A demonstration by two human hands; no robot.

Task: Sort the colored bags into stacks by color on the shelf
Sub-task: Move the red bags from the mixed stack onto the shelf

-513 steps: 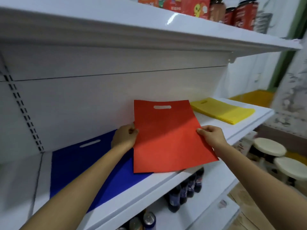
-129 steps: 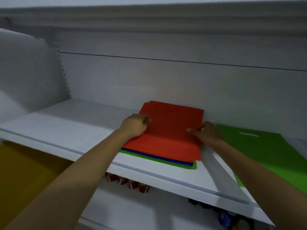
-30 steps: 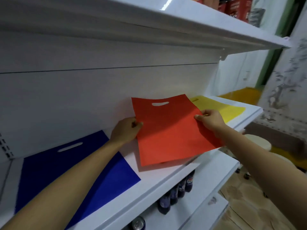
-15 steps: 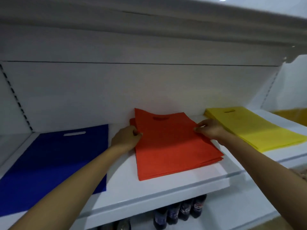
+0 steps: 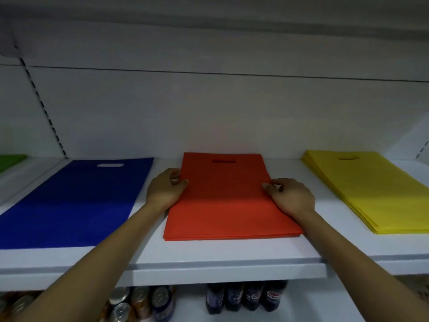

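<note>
A stack of red bags (image 5: 228, 201) lies flat in the middle of the white shelf (image 5: 209, 259). My left hand (image 5: 164, 189) grips the stack's left edge, and my right hand (image 5: 290, 196) grips its right edge. A blue bag (image 5: 74, 201) lies flat to the left, and a stack of yellow bags (image 5: 369, 189) lies to the right. The corner of a green bag (image 5: 10, 160) shows at the far left.
The shelf's white back panel rises right behind the bags, and an upper shelf hangs overhead. Below the shelf stand drink cans (image 5: 139, 303) and dark bottles (image 5: 246, 297). Bare shelf strips separate the three piles.
The red bag that I held tilted over the shelf now lies flat on the red stack, squared up. My view has swung to face the shelf straight on.
</note>
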